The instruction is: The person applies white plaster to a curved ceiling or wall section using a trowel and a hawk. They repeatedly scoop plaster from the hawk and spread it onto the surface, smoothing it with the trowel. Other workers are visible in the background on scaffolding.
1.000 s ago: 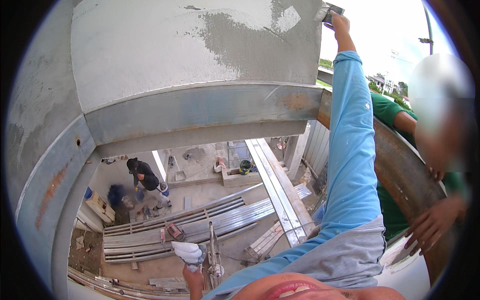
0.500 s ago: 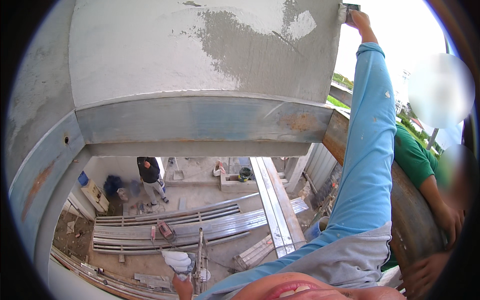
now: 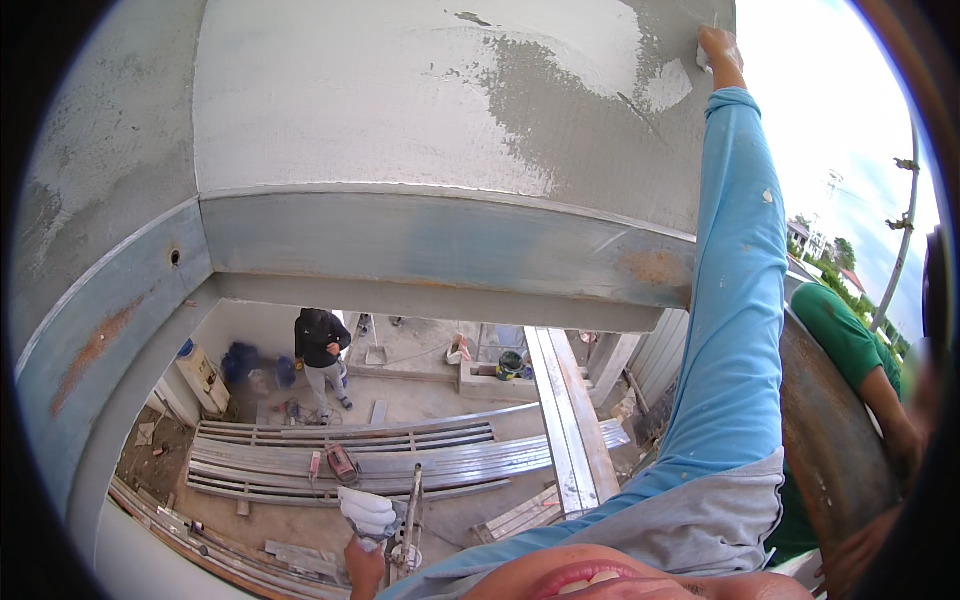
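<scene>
Right arm, in a light-blue sleeve (image 3: 735, 290), stretches up to the right edge of the wall (image 3: 350, 100). Right hand (image 3: 720, 52) closed, fingers curled in, on a putty-smeared tool (image 3: 703, 62); most of it hides behind the fingers, so its exact shape cannot be told.

Left hand (image 3: 366, 562) low in view, closed under a flat tool (image 3: 398, 522) that carries a mound of white putty (image 3: 366, 512) (thick, in folded ridges). Putty sits well apart from the wall, beyond the lower edge of the opening as seen.

Wall coat: white over the left and middle, grey patch (image 3: 565, 120) toward the right, small white island in it near the right hand. Below the wall, a bluish steel beam (image 3: 450, 245), rust patch near its right end; a 2nd beam (image 3: 105, 335) meets it at the left corner, 1 round hole in it.

To the right: co-worker in a green sleeve (image 3: 835, 335), arm beside a rusty curved beam (image 3: 830, 440); the lower hand there is blurred.

Down below: 1 person (image 3: 320, 345) standing, dark hooded top, light trousers. Metal profiles (image 3: 380, 460) lie stacked across the floor (image 3: 450, 515), a red tool (image 3: 342, 465) on top. Dark bucket (image 3: 510, 364) farther back.
</scene>
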A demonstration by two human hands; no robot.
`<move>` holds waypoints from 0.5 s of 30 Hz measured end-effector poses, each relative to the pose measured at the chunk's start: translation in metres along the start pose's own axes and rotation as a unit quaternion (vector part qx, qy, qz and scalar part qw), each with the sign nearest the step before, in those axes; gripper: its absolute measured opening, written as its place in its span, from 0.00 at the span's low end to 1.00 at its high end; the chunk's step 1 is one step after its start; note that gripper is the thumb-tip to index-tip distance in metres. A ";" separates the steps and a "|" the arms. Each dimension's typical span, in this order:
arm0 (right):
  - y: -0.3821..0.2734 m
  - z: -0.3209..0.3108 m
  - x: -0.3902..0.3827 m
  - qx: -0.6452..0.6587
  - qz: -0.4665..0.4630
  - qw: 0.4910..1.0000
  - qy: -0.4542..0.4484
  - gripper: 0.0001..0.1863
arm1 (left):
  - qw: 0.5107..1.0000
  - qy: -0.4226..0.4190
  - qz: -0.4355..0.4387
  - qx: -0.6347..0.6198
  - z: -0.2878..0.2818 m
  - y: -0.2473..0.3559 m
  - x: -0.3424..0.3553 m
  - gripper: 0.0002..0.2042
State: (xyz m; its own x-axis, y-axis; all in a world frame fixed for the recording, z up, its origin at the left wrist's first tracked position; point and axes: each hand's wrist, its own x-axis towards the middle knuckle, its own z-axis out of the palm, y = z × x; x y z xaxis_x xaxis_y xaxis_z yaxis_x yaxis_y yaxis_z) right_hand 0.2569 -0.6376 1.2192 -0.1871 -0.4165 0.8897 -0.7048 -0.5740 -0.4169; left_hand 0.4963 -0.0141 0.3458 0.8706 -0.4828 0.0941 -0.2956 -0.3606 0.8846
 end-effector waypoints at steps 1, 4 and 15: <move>-0.024 0.016 -0.012 -0.010 -0.012 0.999 0.031 0.29 | 1.000 0.001 -0.017 0.008 -0.007 -0.003 0.002 0.19; -0.096 0.046 -0.041 -0.052 -0.031 0.995 0.074 0.31 | 0.999 0.023 -0.026 0.002 -0.039 0.027 -0.002 0.20; -0.459 0.156 -0.242 0.227 -0.251 0.923 0.180 0.21 | 0.989 0.135 -0.061 0.000 -0.106 -0.069 -0.015 0.22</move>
State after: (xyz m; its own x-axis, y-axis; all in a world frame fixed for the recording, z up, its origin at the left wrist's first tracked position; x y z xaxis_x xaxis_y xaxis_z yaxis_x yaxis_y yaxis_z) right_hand 0.7325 -0.3830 1.1668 -0.1879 0.1976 0.9621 -0.4202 -0.9016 0.1031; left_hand 0.5449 0.1024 0.3314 0.9732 -0.2045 0.1056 -0.1820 -0.4031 0.8969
